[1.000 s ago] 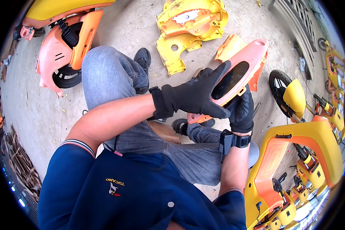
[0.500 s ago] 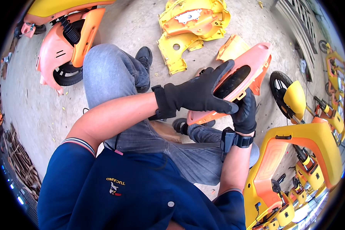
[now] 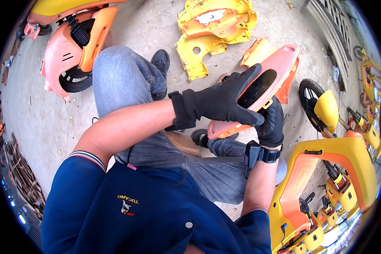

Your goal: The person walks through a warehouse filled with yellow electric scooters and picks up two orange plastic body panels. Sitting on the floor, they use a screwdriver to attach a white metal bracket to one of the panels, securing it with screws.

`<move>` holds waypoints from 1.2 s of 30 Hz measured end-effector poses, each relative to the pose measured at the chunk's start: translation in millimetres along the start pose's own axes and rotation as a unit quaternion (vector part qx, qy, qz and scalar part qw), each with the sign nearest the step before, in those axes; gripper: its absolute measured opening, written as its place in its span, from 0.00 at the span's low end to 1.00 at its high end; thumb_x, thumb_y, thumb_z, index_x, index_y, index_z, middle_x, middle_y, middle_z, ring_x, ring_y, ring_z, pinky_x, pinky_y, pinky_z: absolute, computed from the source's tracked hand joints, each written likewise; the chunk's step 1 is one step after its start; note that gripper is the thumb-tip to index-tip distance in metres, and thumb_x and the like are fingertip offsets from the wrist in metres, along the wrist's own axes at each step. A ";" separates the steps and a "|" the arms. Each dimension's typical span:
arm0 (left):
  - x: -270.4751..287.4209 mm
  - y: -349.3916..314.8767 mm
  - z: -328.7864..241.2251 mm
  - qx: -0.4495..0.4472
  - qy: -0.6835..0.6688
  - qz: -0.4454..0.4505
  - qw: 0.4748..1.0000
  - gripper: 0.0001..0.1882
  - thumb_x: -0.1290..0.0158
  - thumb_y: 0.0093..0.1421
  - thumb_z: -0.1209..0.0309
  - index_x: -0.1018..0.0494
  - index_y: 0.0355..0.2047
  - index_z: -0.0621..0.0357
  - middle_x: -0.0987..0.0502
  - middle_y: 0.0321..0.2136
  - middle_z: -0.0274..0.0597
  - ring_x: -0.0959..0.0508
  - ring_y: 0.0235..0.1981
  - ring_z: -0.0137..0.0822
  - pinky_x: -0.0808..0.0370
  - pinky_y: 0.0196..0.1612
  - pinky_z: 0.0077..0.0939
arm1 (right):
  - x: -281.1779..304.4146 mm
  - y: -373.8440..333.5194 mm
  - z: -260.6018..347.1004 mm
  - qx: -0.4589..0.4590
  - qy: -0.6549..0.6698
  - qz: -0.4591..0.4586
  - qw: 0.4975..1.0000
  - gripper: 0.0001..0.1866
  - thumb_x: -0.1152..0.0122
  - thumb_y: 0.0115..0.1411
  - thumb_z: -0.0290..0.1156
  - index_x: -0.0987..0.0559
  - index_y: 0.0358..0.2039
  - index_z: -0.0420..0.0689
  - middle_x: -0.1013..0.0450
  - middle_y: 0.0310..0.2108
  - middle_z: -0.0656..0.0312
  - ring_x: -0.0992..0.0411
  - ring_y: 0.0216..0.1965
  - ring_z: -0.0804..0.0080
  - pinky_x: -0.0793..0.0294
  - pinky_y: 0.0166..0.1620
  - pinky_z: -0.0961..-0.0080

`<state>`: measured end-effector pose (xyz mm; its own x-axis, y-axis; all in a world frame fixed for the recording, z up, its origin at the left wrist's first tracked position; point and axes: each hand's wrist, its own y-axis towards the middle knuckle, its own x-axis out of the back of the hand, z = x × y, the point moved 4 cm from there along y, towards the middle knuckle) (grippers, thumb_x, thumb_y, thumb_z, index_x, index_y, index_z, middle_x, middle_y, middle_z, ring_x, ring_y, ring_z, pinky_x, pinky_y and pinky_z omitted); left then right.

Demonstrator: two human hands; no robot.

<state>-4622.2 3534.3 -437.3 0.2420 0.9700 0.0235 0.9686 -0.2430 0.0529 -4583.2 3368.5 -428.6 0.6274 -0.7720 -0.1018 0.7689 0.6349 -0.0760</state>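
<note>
In front of me is a long pink-orange scooter panel (image 3: 283, 56) of plastic, tilted, with a dark glossy oval display (image 3: 264, 84) set in its middle. My left hand (image 3: 222, 100), in a black glove, spans the panel, its fingers along the far side and its thumb toward the near edge, partly covering the display. Gripping the panel from behind at its near right edge is my gloved right hand (image 3: 271, 125); most of its fingers are hidden. A black device is strapped at that wrist. An orange-red piece (image 3: 285, 91) shows behind the panel.
Yellow body panels (image 3: 216, 34) and an orange-yellow piece (image 3: 258, 51) lie on the concrete floor. A pink-orange scooter front (image 3: 57, 61) stands at left. At right are a black wheel with a yellow fender (image 3: 326, 109) and a large yellow scooter body (image 3: 351, 156). Sticks (image 3: 23, 173) lie far left.
Both hands keep their hold on the panel, which has barely shifted. The view has moved very slightly; nothing is let go or picked up.
</note>
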 end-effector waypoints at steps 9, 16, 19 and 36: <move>1.5 -0.4 1.2 0.008 0.045 -0.037 0.998 0.70 0.32 0.43 0.38 0.59 0.69 0.71 0.42 0.60 0.75 0.37 0.62 0.60 0.40 0.64 0.43 | -1.6 -1.9 -9.6 0.043 0.032 0.039 0.998 0.23 0.60 0.73 0.35 0.37 0.64 0.38 0.33 0.60 0.51 0.31 0.59 0.62 0.31 0.61 0.65; 3.1 9.0 9.4 -0.033 -0.005 -0.039 0.999 0.54 0.39 0.56 0.44 0.53 0.70 0.65 0.40 0.61 0.69 0.34 0.62 0.53 0.37 0.63 0.38 | 11.0 1.9 -31.2 -0.019 0.260 -0.016 0.965 0.25 0.56 0.72 0.38 0.38 0.66 0.43 0.36 0.64 0.57 0.33 0.61 0.64 0.34 0.64 0.65; 5.6 6.1 9.2 -0.023 -0.068 -0.026 0.997 0.46 0.43 0.62 0.49 0.50 0.69 0.64 0.39 0.63 0.63 0.35 0.63 0.46 0.36 0.63 0.34 | 4.1 4.6 -28.7 -0.006 0.311 -0.032 0.950 0.20 0.56 0.73 0.37 0.33 0.60 0.40 0.30 0.56 0.60 0.31 0.55 0.69 0.32 0.59 0.71; -3.4 -3.0 -12.3 -0.011 0.048 -0.015 0.999 0.71 0.25 0.39 0.52 0.62 0.71 0.67 0.45 0.64 0.57 0.42 0.65 0.44 0.43 0.67 0.35 | -2.2 -0.3 14.6 -0.026 -0.063 -0.064 0.996 0.22 0.54 0.73 0.45 0.26 0.52 0.38 0.25 0.36 0.66 0.29 0.33 0.83 0.29 0.36 0.84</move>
<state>-4626.7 3531.6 -425.2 0.2060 0.9715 0.1177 0.9735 -0.2157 0.0766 -4583.0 3369.6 -413.9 0.5383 -0.8420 0.0362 0.8377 0.5300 -0.1316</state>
